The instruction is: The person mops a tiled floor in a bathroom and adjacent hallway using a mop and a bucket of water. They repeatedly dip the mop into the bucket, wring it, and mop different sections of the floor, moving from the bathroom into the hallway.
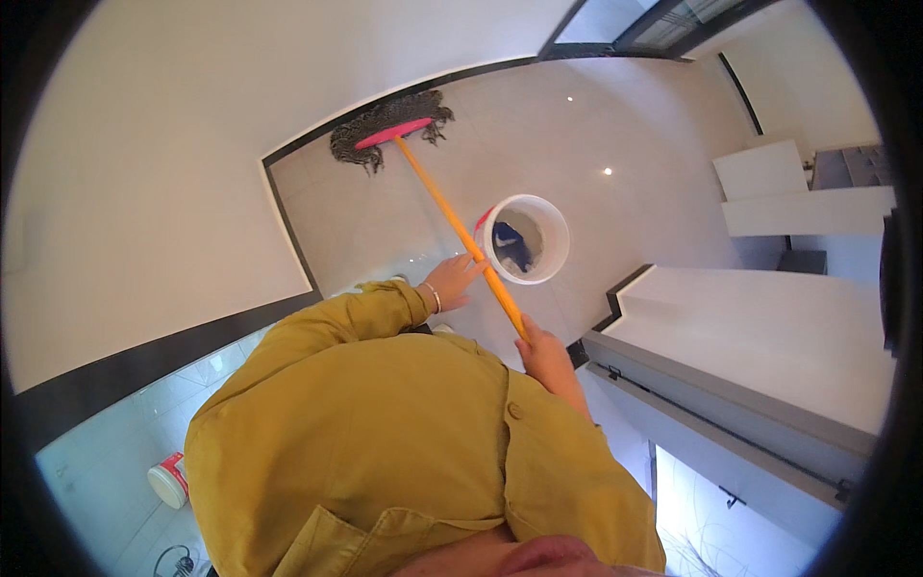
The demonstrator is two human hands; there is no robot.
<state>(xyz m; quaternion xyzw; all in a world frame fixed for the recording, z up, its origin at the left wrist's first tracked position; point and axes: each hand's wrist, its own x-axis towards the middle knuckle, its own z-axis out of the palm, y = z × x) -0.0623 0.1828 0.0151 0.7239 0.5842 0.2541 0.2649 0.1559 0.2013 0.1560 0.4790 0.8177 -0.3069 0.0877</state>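
Note:
A floor mop with a grey string head point(393, 119) and a pink plate point(394, 133) lies against the dark skirting at the upper left. Its orange handle point(440, 202) slants down toward me. My right hand point(544, 353) is closed around the handle's near end. Farther up, my left hand point(453, 281) touches the handle with thumb and fingertips, its other fingers spread; whether it grips is unclear. Just right of the handle stands a white bucket point(554, 238) with something dark blue and grey inside, perhaps a cloth or liquid.
White walls with dark skirting point(288, 223) border the tiled floor point(649, 122) at left and top. A wall corner point(634, 285) and a door frame point(721, 404) stand at right. Behind me at lower left is another white container point(167, 485). White furniture or steps point(764, 173) stand far right.

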